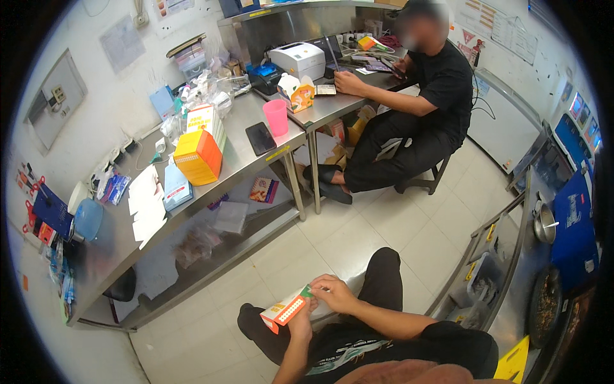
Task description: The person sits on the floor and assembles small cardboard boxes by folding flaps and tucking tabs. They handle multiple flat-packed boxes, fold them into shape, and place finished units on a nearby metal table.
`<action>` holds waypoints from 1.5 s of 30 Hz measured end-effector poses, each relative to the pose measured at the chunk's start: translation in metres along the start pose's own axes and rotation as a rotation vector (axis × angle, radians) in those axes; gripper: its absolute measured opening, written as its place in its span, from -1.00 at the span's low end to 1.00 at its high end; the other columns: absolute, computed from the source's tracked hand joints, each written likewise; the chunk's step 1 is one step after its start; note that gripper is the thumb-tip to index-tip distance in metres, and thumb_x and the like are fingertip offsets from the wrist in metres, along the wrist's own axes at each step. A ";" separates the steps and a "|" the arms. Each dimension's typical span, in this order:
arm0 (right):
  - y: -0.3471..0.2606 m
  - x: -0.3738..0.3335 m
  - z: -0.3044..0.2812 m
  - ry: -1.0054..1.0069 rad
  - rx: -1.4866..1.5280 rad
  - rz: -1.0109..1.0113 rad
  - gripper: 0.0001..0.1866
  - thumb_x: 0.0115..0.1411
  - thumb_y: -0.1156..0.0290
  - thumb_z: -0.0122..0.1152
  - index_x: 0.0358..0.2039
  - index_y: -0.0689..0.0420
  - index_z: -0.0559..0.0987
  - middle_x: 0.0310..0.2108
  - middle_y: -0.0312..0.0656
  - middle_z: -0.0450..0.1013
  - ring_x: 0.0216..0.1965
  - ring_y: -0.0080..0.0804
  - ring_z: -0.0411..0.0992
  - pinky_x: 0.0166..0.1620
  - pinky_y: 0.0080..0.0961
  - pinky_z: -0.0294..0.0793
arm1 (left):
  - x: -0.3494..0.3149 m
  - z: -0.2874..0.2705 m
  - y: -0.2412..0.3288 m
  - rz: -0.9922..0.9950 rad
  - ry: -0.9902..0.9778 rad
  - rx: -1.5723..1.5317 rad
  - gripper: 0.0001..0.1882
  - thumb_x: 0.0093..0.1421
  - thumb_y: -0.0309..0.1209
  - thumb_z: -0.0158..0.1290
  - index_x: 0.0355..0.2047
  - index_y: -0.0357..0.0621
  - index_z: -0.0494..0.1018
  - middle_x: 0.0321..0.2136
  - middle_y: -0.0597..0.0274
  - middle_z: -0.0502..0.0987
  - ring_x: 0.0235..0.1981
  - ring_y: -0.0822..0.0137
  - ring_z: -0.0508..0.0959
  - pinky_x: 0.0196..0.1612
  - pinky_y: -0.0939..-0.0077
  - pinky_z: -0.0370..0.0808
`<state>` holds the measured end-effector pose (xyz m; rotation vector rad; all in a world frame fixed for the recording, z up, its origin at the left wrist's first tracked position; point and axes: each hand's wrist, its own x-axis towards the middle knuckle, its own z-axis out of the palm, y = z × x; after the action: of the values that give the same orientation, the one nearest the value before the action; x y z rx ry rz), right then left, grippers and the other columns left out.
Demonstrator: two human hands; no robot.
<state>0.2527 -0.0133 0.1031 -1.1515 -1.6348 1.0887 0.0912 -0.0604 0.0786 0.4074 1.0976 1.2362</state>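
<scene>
Above my lap is a small paper food box, white with orange-red sides and a green end. My left hand is closed around it from below. At its green end, the fingers of my right hand are pinched together on the edge. The box is tilted, with an orange-red flap sticking out at the lower left. My fingers partly hide the green end.
On the steel table to the left are flat white card pieces, an orange-yellow box, a phone and a pink cup. A co-worker in black sits at the far table beside a white printer. A steel counter with a metal bowl stands at right.
</scene>
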 end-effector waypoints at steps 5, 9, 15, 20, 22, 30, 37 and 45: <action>-0.008 0.004 -0.001 -0.020 0.031 0.002 -0.81 0.30 0.34 0.28 -0.23 0.18 0.70 -0.10 -0.06 0.58 -0.01 -0.09 0.51 0.10 -0.22 0.47 | -0.002 -0.003 0.011 -0.006 -0.017 0.028 -0.76 0.42 -0.50 0.09 0.06 -0.27 0.48 -0.15 0.13 0.60 -0.18 0.32 0.61 0.00 0.34 0.61; -0.016 0.000 0.013 0.002 0.041 -0.018 -0.81 0.29 0.33 0.29 -0.23 0.18 0.70 -0.10 -0.06 0.57 0.00 -0.08 0.50 0.10 -0.19 0.46 | -0.005 -0.014 0.028 -0.003 -0.051 0.046 -0.81 0.42 -0.52 0.09 0.01 -0.22 0.47 -0.14 0.13 0.58 -0.14 0.29 0.61 0.02 0.29 0.58; -0.015 -0.009 0.027 -0.034 -0.112 -0.042 -0.83 0.28 0.33 0.33 -0.19 0.11 0.73 -0.07 -0.13 0.59 0.05 -0.13 0.48 0.20 -0.22 0.38 | -0.010 -0.029 0.037 -0.062 -0.082 0.026 -0.73 0.39 -0.55 0.12 0.07 -0.21 0.44 -0.08 0.15 0.57 -0.09 0.29 0.58 0.04 0.29 0.56; -0.029 -0.014 0.043 -0.084 -0.131 -0.075 -0.81 0.26 0.32 0.32 -0.24 0.17 0.71 -0.18 -0.03 0.58 -0.06 -0.03 0.52 0.11 -0.17 0.45 | -0.023 -0.046 0.045 0.014 -0.056 -0.045 -0.61 0.34 -0.61 0.14 0.15 -0.19 0.39 0.00 0.14 0.53 -0.06 0.28 0.56 0.04 0.30 0.56; -0.032 -0.017 0.055 -0.067 -0.096 -0.078 -0.81 0.27 0.33 0.31 -0.23 0.17 0.71 -0.18 -0.03 0.58 -0.05 -0.02 0.52 0.08 -0.18 0.46 | -0.022 -0.059 0.047 0.080 -0.094 -0.070 -0.56 0.32 -0.63 0.15 0.18 -0.17 0.36 0.03 0.11 0.51 -0.02 0.26 0.55 0.04 0.30 0.56; -0.063 -0.032 0.104 0.174 0.032 -0.039 -0.81 0.32 0.35 0.28 -0.19 0.20 0.70 -0.16 -0.03 0.56 -0.06 -0.05 0.52 0.02 -0.21 0.50 | 0.009 -0.116 0.075 0.219 -0.348 0.326 -0.53 0.42 -0.23 0.13 0.24 -0.15 0.36 0.12 0.17 0.47 0.13 0.22 0.48 0.22 0.22 0.46; -0.077 -0.038 0.093 0.208 0.006 0.034 -0.83 0.29 0.39 0.29 -0.20 0.21 0.69 -0.16 -0.05 0.56 -0.06 -0.09 0.51 0.06 -0.21 0.48 | 0.003 -0.089 0.089 0.101 -0.366 0.191 -0.59 0.36 -0.41 0.21 0.16 -0.22 0.42 0.03 0.13 0.52 0.06 0.27 0.56 0.10 0.34 0.57; -0.071 -0.024 0.092 0.426 -0.067 0.006 -0.86 0.27 0.35 0.34 -0.25 0.12 0.70 -0.10 -0.14 0.56 0.02 -0.13 0.47 0.13 -0.21 0.42 | -0.010 -0.053 0.095 0.141 -0.268 0.308 -0.69 0.38 -0.48 0.18 0.08 -0.32 0.47 -0.10 0.15 0.59 -0.18 0.37 0.60 -0.03 0.43 0.61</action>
<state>0.1547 -0.0676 0.1419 -1.3278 -1.3392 0.7321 -0.0042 -0.0524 0.1311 0.8723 1.0412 1.0969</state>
